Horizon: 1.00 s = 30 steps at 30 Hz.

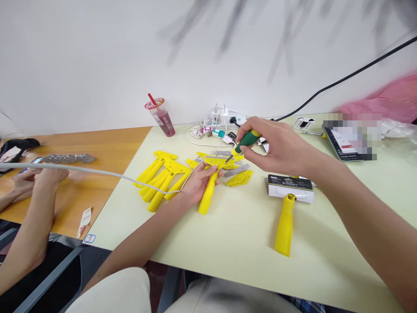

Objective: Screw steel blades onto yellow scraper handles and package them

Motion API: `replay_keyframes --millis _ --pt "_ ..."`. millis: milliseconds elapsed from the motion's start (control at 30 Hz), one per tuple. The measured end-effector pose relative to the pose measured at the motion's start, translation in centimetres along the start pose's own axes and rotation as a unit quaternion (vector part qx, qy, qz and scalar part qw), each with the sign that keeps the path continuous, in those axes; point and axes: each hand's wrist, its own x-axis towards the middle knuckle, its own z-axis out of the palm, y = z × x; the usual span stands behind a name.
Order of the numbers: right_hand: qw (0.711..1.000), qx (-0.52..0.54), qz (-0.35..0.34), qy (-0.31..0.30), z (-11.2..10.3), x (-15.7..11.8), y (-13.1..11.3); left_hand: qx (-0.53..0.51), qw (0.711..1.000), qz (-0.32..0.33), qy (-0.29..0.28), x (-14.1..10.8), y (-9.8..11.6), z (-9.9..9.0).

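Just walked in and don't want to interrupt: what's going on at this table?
A person holds a yellow scraper in the left hand and a screwdriver in the right hand, its tip at the scraper's head. Whether it sits in a screw is too small to tell. Similar handles lie to the left on the table; to the right, another handle has a card at its top.

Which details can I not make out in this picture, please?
All in the head view:
Handle end of the screwdriver: covered by the right hand.
Parts of the left hand: behind the yellow scraper.
Fine print on the packaging card: too small.
Part of the tablet: hidden by pixelation.
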Motion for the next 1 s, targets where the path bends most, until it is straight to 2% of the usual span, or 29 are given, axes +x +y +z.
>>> replay_keyframes --millis 400,1000 --pt "1.0 -0.005 0.002 -0.02 0.18 -0.21 0.13 0.004 1.0 0.004 -0.006 -0.01 -0.12 -0.09" --pt "1.0 -0.01 0.007 -0.014 -0.11 -0.13 -0.08 0.004 1.0 0.004 -0.011 -0.05 -0.05 -0.07"
